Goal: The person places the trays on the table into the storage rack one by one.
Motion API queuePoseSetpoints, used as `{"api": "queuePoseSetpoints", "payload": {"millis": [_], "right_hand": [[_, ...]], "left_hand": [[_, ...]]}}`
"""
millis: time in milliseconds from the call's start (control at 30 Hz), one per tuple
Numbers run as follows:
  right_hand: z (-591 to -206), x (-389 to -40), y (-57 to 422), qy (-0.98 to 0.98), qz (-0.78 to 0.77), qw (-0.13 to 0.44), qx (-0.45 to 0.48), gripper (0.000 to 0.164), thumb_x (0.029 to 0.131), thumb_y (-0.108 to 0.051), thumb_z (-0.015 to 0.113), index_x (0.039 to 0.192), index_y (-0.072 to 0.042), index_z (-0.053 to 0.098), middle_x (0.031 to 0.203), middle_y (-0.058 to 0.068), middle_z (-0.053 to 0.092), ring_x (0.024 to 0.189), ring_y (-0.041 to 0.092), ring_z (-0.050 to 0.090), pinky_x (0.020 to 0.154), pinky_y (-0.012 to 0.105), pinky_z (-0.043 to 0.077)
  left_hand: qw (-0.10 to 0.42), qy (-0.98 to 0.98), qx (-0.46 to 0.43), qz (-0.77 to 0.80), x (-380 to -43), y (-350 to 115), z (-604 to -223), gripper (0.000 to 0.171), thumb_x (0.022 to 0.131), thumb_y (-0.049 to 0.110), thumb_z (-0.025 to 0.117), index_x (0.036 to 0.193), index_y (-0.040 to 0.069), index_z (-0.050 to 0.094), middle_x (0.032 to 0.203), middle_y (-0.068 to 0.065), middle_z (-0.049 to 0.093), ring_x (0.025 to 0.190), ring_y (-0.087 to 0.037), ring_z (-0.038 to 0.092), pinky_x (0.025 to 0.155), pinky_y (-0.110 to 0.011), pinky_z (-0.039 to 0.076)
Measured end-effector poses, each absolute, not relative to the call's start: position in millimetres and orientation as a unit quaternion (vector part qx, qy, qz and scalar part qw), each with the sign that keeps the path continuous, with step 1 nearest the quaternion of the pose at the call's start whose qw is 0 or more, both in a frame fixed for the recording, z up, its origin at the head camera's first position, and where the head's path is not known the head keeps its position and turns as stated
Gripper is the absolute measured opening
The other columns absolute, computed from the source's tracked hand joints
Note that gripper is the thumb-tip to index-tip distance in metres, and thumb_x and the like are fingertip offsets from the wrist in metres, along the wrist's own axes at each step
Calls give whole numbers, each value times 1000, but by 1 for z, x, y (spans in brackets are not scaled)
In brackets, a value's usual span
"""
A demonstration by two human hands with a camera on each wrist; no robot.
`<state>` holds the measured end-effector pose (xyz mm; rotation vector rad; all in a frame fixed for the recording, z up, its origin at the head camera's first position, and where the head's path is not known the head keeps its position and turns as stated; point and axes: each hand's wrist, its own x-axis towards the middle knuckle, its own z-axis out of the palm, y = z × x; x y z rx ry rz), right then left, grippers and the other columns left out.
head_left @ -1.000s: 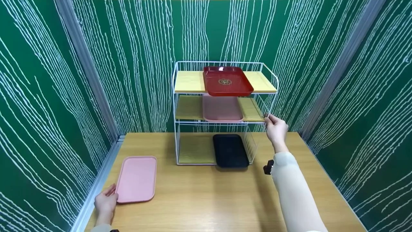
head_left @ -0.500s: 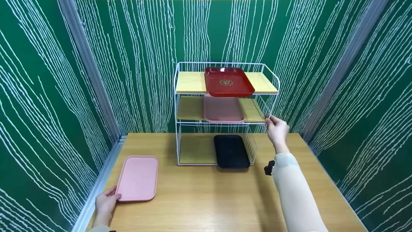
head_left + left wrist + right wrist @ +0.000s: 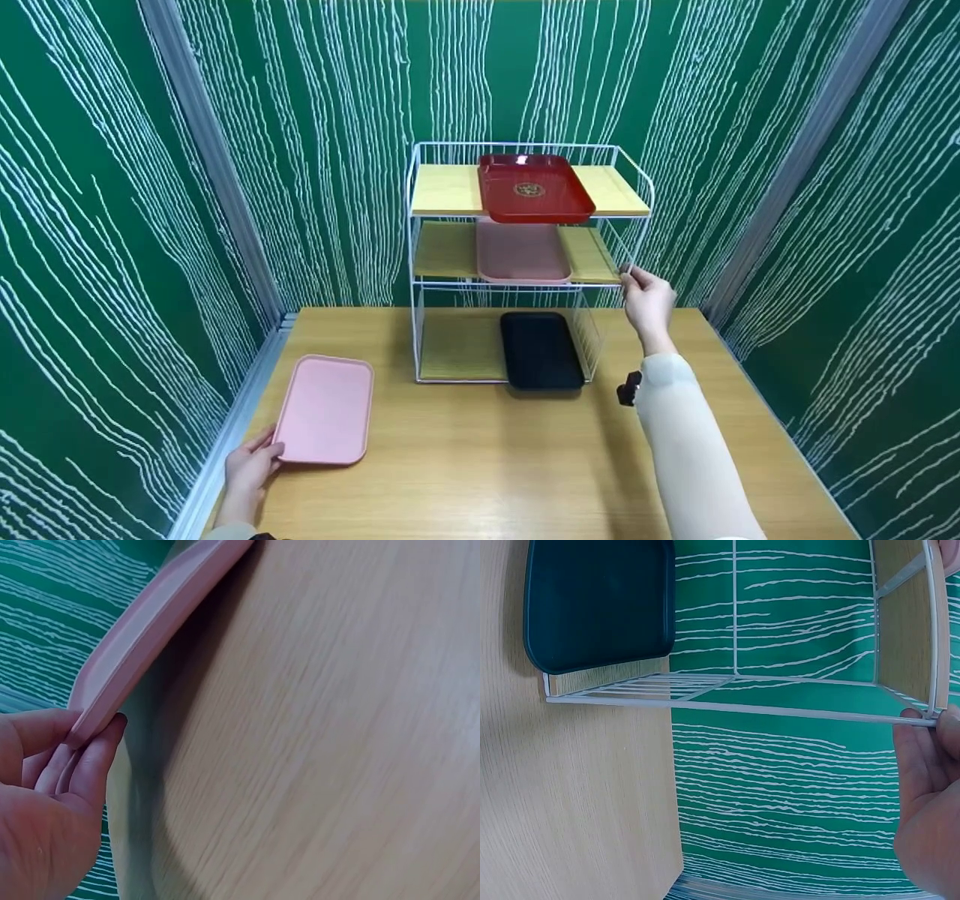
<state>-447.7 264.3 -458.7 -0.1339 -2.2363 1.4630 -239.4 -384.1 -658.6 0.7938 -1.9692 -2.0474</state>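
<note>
My left hand (image 3: 250, 461) pinches the near left corner of a pink tray (image 3: 328, 411), thumb on top. In the left wrist view that tray (image 3: 142, 637) is tilted, and its near edge hangs clear of the tabletop with a shadow beneath. On the right, my right hand (image 3: 649, 306) grips the front right post of a white wire rack (image 3: 446, 187), level with the middle shelf. The right wrist view shows the fingers (image 3: 913, 757) around the wire at the shelf corner. A red tray (image 3: 536, 187), another pink tray (image 3: 523, 251) and a black tray (image 3: 541, 351) lie on its three shelves.
The rack stands at the back of a wooden table (image 3: 465, 457). Green walls (image 3: 510, 67) with white wavy lines enclose the table at the back and sides. Metal profiles (image 3: 217, 172) run along the corners. The red and black trays jut past their shelves' front edges.
My left hand has raised the pink tray slightly and shifted it a little forward and to the right. My right hand keeps its hold on the rack post.
</note>
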Motion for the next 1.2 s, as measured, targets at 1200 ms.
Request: {"api": "queuePoseSetpoints", "payload": {"millis": [1200], "right_hand": [[-458,-449,267,-813,543,204,-52,34,112,-21,60,143,-12,70,125,10,74,101,19,65,76,22,51]], "left_hand": [[41,-570,220,-790,-243,-332,-667,63,102,-9,59,159,-3,33,165,-24,30,125,-9,61,96,-21,57]]}}
